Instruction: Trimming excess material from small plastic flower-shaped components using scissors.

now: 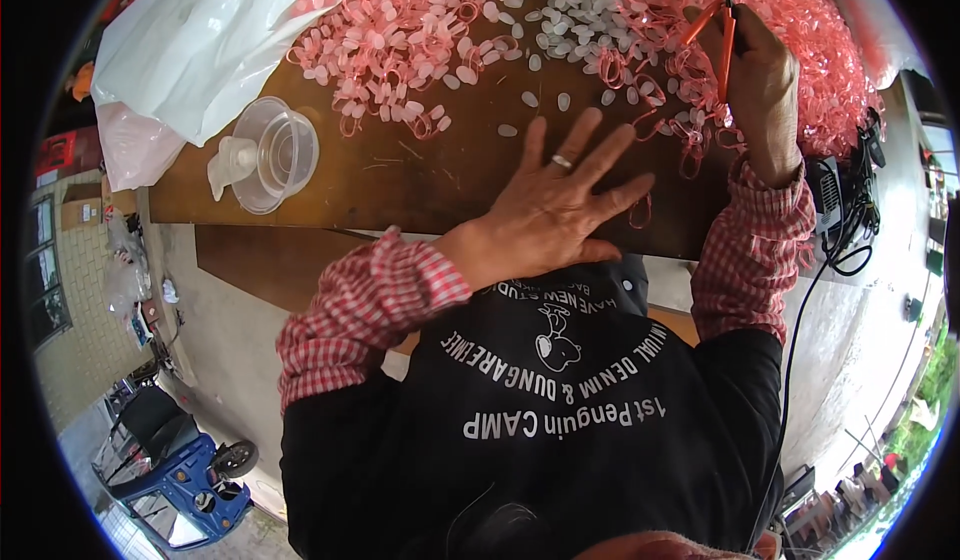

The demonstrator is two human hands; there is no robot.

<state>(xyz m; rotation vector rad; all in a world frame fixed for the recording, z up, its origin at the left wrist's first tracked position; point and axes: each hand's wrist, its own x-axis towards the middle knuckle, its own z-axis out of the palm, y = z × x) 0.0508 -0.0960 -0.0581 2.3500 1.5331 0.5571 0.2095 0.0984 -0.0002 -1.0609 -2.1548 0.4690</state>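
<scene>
My left hand [560, 195] lies palm down over the near table edge, fingers spread, with a ring on one finger and nothing held. A small pink loop [640, 212] lies by its outstretched fingers. In my right hand [762, 75] is a pair of orange-handled pliers [728, 55], tip pointing up and partly cut off by the frame's top edge. Below and around that hand spread clear pink loops [800, 10] in a large heap. Translucent white oval pieces [580, 10] are scattered at the middle back. Further left sits a heap of pink loops with pale ovals [400, 40].
A clear round plastic tub [290, 165] with a crumpled white piece against it stands on the brown table [385, 195] at left. Behind it is a big white plastic bag [205, 50]. Black cables [850, 190] hang by the right edge. A blue vehicle [190, 485] is at lower left.
</scene>
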